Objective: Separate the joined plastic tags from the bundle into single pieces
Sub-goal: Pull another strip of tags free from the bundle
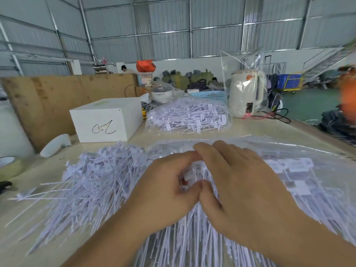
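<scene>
A big heap of loose white plastic tags (90, 182) with long thin tails spreads over the table's left and front. Joined tags (300, 170) lie in rows on clear plastic at the right. My left hand (165, 187) and my right hand (237, 182) meet over the middle of the heap, fingertips touching. Both pinch a small bundle of joined tags (189, 175) between them; most of that bundle is hidden by my fingers.
A clear bag full of tags (188, 116) lies further back. A white box (107, 120) stands at the back left, a white handheld tool (55, 145) beside it. A cream kettle (246, 93) in plastic stands at the back right. Brown board lines the left edge.
</scene>
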{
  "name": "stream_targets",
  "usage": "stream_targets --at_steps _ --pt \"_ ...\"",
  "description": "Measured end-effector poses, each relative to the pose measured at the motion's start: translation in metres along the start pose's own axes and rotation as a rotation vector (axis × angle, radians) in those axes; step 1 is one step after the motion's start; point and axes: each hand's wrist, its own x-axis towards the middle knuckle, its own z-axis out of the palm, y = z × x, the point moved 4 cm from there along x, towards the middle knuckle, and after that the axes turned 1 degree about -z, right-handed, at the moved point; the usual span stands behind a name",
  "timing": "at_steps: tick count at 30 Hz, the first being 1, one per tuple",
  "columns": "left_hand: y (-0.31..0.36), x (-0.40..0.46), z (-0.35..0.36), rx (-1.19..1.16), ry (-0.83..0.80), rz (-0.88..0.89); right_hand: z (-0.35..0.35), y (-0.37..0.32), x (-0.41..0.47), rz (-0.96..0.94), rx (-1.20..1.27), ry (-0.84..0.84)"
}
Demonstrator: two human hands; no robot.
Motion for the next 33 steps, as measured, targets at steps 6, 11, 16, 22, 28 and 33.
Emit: stream_targets --at_steps 6,11,16,22,28,33 --pt "0.008 -0.003 0.000 0.044 0.107 0.011 -0.004 -0.013 0.001 -0.077 0.065 -0.056" --pt "0.008 -0.002 -0.001 0.077 0.135 0.041 -0.005 -0.009 0.002 -0.055 0.073 -0.029" --pt "0.007 -0.004 -0.022 0.110 0.328 0.063 -0.007 0.004 0.002 0.053 0.084 0.037" --pt "-0.001 -0.008 -0.042 -0.005 0.567 0.061 -0.013 0.013 0.002 0.140 0.126 0.048" --pt "-0.007 -0.003 -0.036 -0.059 0.450 0.008 -0.017 0.023 0.004 0.197 -0.008 0.102" --pt "-0.003 -0.001 -0.033 -0.169 0.314 0.000 -0.019 0.015 0.002 0.188 -0.115 0.242"
